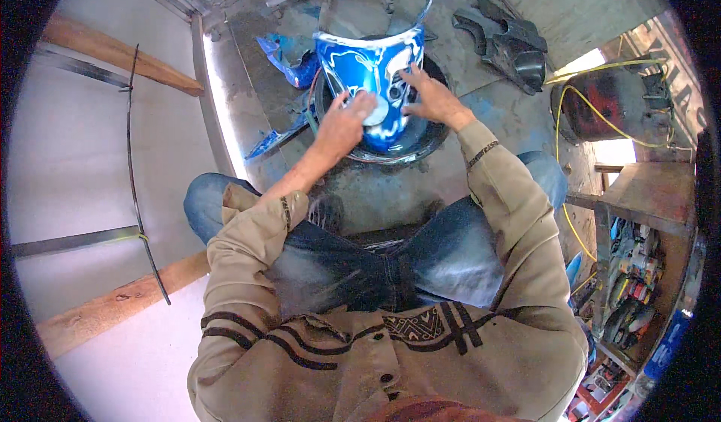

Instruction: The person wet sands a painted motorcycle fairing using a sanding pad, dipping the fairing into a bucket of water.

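A curved blue panel with white patches, like a motorcycle body panel, rests tilted in a round black basin in front of me. My left hand presses a pale round pad onto the panel's face; its fingertips are slightly blurred. On the panel's right edge lies my right hand, thumb and fingers spread along it, gripping the side. The basin's inside is mostly hidden by the panel.
Blue plastic pieces lie left of the basin. Black plastic parts are on the floor at the far right, near a dark tank with a yellow hose. A wooden shelf with cans and tools stands right; a pale wall stands left.
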The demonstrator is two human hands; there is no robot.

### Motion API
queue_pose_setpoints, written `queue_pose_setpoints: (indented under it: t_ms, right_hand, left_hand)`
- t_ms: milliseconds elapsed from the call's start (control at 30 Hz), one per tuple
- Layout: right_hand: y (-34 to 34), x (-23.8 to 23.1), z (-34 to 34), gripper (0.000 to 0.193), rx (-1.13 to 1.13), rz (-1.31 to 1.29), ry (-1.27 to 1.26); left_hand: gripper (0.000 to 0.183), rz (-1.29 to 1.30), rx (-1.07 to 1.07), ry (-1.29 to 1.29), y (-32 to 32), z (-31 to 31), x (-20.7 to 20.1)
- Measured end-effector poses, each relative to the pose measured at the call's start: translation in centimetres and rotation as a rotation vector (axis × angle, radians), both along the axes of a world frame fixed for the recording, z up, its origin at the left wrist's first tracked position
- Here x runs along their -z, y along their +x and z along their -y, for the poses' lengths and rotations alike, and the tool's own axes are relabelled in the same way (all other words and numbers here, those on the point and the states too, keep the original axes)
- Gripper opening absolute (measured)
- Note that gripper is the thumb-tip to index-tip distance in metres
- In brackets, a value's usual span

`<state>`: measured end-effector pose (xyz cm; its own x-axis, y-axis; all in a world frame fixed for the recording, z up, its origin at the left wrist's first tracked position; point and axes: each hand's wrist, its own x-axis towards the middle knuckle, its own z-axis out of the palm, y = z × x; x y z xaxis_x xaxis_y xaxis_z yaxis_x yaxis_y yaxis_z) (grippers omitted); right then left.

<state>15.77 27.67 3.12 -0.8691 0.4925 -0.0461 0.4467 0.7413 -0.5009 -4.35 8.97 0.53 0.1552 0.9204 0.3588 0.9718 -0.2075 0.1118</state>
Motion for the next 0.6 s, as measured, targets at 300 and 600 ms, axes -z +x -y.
queue_pose_setpoints:
  t_ms: [300,600]
  right_hand:
    - [0.7,4.5,1.2,0.071,0.078,0.198,-0.033]
    - [-2.8,2.3,2.2,0.052,0.122,-0.206,0.209]
  left_hand:
    - [0.046,0.35,0.028,-0.077,0.1,0.7,-0.3]
    - [0.034,0.303,-0.109,-0.197,-1.5,0.4,1.4]
